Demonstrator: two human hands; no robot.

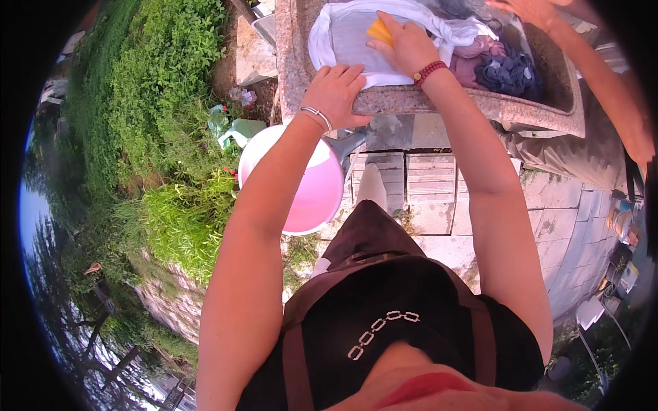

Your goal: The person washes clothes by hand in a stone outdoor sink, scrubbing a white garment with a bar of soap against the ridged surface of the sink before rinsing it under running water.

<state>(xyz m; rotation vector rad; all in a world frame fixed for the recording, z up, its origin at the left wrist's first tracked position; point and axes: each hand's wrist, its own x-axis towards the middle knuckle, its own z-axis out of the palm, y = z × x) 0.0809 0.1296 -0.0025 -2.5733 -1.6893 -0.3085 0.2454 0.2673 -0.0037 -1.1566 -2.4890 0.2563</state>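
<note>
A: R hand (411,51)?
B: Gripping yellow flat-sided block (379,31) over thin white cloth (349,49); contact unclr.
A: L hand (333,94)?
B: Open, fingers spread, at cloth's near edge, by rim of speckled pinkish stone trough (397,101).
A: Cloth loc.?
B: Spread in trough, L of crumpled dark-blue fabric (506,74).
</note>
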